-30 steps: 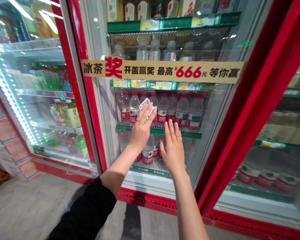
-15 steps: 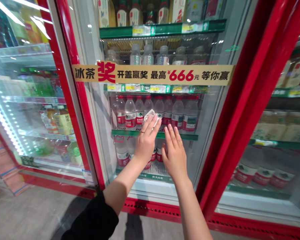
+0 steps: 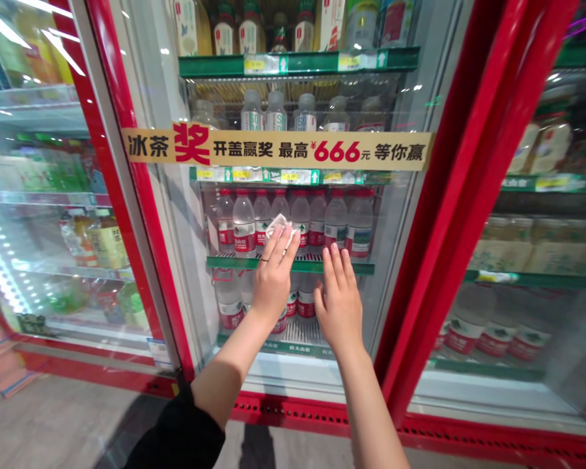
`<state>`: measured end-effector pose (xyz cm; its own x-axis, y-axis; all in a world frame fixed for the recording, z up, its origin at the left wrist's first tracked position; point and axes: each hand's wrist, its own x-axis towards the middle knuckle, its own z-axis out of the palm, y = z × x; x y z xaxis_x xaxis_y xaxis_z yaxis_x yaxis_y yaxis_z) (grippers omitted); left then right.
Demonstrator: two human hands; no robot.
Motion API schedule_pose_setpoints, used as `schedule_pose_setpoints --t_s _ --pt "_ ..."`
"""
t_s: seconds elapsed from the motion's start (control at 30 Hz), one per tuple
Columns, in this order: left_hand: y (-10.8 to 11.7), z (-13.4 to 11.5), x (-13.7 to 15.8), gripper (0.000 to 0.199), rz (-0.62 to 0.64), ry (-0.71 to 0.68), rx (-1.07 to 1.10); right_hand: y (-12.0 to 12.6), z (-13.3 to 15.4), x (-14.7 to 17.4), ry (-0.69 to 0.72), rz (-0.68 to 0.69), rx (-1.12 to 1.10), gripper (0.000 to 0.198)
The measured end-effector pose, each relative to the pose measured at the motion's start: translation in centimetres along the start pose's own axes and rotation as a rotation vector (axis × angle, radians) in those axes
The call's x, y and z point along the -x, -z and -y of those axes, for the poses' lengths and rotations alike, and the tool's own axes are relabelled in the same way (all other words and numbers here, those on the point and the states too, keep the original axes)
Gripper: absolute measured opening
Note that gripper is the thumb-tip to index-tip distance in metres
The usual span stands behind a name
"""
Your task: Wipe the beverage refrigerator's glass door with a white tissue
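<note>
My left hand holds a crumpled white tissue under its outstretched fingers, against the glass door of a drinks cooler. A dark band circles one finger. To its right, my right hand lies flat on or just before the same glass. Its fingers point up and it holds nothing. Behind the pane, red-capped water bottles stand in a row, partly covered by the hands and the tissue. A yellow banner sticker runs across the door above both hands.
Red door frames border the glass on both sides. Neighbouring cooler bays hold more bottles. Shelves with price tags line the inside. Pink boxes sit on the grey floor at lower left.
The view has shifted, so the cooler appears further left. My left hand and the tissue stay over nearly the same bottles. Against the bottles, my right hand has moved slightly right.
</note>
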<state>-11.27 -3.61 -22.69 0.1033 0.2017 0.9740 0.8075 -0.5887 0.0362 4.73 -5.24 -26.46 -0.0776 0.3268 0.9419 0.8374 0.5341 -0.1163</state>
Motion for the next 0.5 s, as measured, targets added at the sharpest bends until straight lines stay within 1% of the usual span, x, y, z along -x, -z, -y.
schedule_pose_setpoints --t_s 0.13,0.2,0.27,0.33,0.4,0.5 --pt "-0.6 -0.3 -1.4 0.094 0.033 -0.091 -0.018 0.3 -0.3 0.1 0.016 0.008 0.002 0.09" --pt "-0.4 0.0 -2.5 0.089 0.013 -0.128 -0.048 0.5 -0.4 0.1 0.021 0.011 0.01 0.089" --pt "-0.1 0.4 -3.0 0.083 -0.035 -0.119 -0.083 0.7 -0.3 0.0 0.018 0.017 0.017 0.089" --pt "-0.1 0.4 -2.8 0.08 -0.085 -0.079 -0.105 0.8 -0.2 0.0 0.008 0.025 0.029 0.088" --pt "-0.4 0.1 -2.0 0.08 -0.113 -0.047 -0.111 0.9 0.0 -0.2 -0.009 0.037 0.046 0.088" --pt "-1.3 -0.8 -1.0 0.085 -0.102 -0.068 -0.11 1.0 0.1 -0.3 -0.029 0.061 0.068 0.087"
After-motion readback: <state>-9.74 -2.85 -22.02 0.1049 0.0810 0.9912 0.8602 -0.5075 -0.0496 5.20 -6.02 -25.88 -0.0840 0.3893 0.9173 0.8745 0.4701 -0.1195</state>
